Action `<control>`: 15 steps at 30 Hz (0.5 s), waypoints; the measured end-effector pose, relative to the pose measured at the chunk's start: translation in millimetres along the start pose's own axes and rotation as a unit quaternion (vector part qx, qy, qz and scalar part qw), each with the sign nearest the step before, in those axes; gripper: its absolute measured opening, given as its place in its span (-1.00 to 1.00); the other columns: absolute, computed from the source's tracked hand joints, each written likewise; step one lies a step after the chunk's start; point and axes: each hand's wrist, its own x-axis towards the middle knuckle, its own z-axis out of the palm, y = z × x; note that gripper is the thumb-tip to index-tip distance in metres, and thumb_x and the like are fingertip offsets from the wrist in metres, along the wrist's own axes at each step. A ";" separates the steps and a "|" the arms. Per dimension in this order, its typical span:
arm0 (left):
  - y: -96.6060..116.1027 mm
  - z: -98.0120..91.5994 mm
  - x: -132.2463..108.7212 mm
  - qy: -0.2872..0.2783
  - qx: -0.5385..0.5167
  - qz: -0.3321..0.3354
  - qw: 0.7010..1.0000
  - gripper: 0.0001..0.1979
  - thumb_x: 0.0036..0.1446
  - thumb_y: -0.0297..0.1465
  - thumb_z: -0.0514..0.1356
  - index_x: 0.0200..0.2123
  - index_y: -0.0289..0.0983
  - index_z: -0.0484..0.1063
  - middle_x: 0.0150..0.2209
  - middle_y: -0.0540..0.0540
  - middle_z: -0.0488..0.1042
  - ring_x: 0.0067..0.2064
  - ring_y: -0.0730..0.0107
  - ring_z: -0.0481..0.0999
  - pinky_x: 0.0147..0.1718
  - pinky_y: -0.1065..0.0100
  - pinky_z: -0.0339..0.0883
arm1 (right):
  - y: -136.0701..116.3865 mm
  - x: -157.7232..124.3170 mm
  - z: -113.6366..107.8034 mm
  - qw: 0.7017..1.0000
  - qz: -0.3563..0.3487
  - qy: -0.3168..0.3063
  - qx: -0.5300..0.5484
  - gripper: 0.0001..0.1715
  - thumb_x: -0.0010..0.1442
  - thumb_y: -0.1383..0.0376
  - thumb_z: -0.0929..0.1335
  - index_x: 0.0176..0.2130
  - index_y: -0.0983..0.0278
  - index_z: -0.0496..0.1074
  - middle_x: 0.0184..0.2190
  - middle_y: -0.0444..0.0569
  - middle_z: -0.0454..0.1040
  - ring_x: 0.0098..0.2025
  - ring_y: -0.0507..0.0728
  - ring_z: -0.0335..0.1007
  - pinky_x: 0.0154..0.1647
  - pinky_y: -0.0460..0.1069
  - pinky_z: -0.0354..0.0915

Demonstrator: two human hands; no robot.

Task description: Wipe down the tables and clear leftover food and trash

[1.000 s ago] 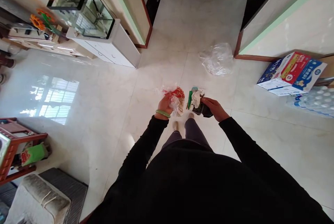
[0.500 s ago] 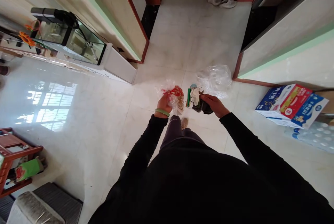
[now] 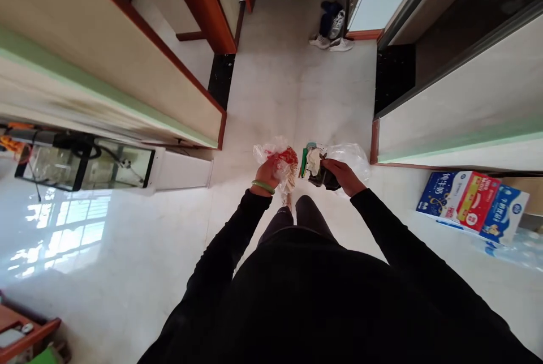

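My left hand [image 3: 267,174], with a pale green bangle at the wrist, is closed on a clear plastic bag with red print [image 3: 285,157]. Thin, light-coloured sticks seem to show through its side. Across from it, my right hand [image 3: 345,176] grips a dark bundle [image 3: 328,179], perhaps a bag or a container; its kind is unclear. Crumpled white tissue [image 3: 314,160] and a narrow green packet [image 3: 304,161] stick out of that bundle. A crumpled clear plastic sheet or bag [image 3: 354,157] lies on the floor beyond my right hand, partly hidden by it.
Printed cartons [image 3: 473,202] stand by the right wall, beside plastic-wrapped bottles [image 3: 517,248]. A glass tank [image 3: 114,163] on a white cabinet [image 3: 182,174] is at left. Shoes [image 3: 331,41] lie ahead near a white cabinet. Wooden furniture [image 3: 25,330] stands at lower left.
I have stepped forward: the walls, cartons and floor sheet sit lower in view, and more of the passage shows ahead. Both hands keep their holds.
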 end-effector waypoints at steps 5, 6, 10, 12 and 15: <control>56.9 77.8 69.8 0.002 0.051 -0.020 0.998 -0.65 0.40 -0.49 0.16 0.18 -0.31 0.55 0.09 -0.23 0.68 0.31 0.14 0.58 0.34 0.13 0.44 | -50.4 80.8 -15.4 0.998 0.018 0.035 0.039 -0.18 -0.18 -0.38 0.60 -0.24 0.20 0.66 -0.27 0.00 0.69 -0.25 0.18 0.60 -0.23 0.02 0.55; 65.6 92.5 85.0 -0.004 0.058 -0.023 0.998 -0.64 0.40 -0.49 0.16 0.19 -0.30 0.54 0.10 -0.22 0.68 0.31 0.14 0.59 0.35 0.11 0.44 | -59.7 97.9 -20.6 0.998 0.018 0.040 0.043 -0.18 -0.20 -0.38 0.60 -0.25 0.20 0.66 -0.28 -0.01 0.69 -0.25 0.18 0.60 -0.24 0.02 0.55; 95.2 148.7 148.5 -0.012 0.073 -0.038 0.997 -0.60 0.39 -0.47 0.17 0.25 -0.30 0.51 0.13 -0.24 0.67 0.30 0.09 0.60 0.34 0.07 0.46 | -96.5 169.6 -45.1 0.996 0.021 0.061 0.056 -0.14 -0.27 -0.41 0.61 -0.27 0.20 0.67 -0.29 -0.01 0.69 -0.24 0.19 0.60 -0.27 0.01 0.53; 108.9 176.8 179.8 -0.005 0.076 -0.042 0.996 -0.60 0.40 -0.48 0.16 0.25 -0.31 0.51 0.13 -0.25 0.67 0.29 0.09 0.60 0.34 0.08 0.46 | -114.6 205.9 -58.8 0.995 0.025 0.069 0.060 -0.13 -0.29 -0.41 0.62 -0.28 0.20 0.68 -0.30 -0.01 0.69 -0.25 0.20 0.60 -0.28 0.01 0.53; 128.3 219.8 224.4 -0.009 0.080 -0.045 0.996 -0.58 0.38 -0.50 0.15 0.26 -0.29 0.50 0.13 -0.24 0.67 0.27 0.07 0.62 0.35 0.04 0.45 | -140.8 256.3 -80.6 0.995 0.016 0.079 0.061 -0.15 -0.25 -0.39 0.62 -0.27 0.22 0.68 -0.29 -0.01 0.70 -0.24 0.21 0.62 -0.26 0.01 0.55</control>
